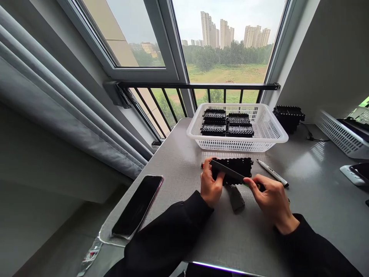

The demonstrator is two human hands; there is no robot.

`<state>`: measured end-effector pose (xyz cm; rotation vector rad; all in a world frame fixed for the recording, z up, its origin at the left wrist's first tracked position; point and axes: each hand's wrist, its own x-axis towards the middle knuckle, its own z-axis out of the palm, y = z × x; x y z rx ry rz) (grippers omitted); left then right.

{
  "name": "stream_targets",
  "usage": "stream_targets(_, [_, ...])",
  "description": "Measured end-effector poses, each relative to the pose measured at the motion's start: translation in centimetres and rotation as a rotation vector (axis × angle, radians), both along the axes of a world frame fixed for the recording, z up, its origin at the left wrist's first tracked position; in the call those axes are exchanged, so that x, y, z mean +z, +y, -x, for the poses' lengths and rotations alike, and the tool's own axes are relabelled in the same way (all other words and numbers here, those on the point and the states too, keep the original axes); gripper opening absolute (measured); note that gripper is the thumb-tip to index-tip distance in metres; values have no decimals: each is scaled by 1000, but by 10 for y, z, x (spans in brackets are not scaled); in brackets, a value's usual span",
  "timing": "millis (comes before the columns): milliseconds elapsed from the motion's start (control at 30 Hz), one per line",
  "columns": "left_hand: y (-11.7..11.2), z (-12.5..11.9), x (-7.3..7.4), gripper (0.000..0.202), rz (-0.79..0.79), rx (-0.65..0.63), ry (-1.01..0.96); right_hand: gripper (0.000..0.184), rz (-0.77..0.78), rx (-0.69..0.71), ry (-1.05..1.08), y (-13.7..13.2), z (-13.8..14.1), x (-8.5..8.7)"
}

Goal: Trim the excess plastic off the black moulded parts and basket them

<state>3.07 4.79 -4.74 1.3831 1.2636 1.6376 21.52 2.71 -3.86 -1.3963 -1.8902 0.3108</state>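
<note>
My left hand (211, 184) is closed around the left end of a black plastic part (240, 166) with toothed edges, held above the table. My right hand (272, 198) grips the handle of a long flat dark file (226, 170). Its blade slants across the face of the black part, its far end close to my left fingers. A bit of green shows at the handle, mostly covered by my right hand. Below the part, a dark grey block-like piece (237, 200) lies on the table between my hands. Something small and red peeks out beside my left fingers.
Behind my hands stands a white plastic basket (236, 145) holding several similar black parts. More black parts (288, 117) are stacked to its right, near another white basket (340, 134). A marker (272, 173) lies right, a phone (138, 206) left, near the table edge.
</note>
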Motion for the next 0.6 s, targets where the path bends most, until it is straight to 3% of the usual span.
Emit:
stream_targets(367, [5, 0, 1, 30, 79, 12, -220, 51, 27, -239, 38, 7, -16, 3])
stream_targets(600, [5, 0, 5, 29, 98, -39, -223, 51, 88, -197, 81, 9, -18, 5])
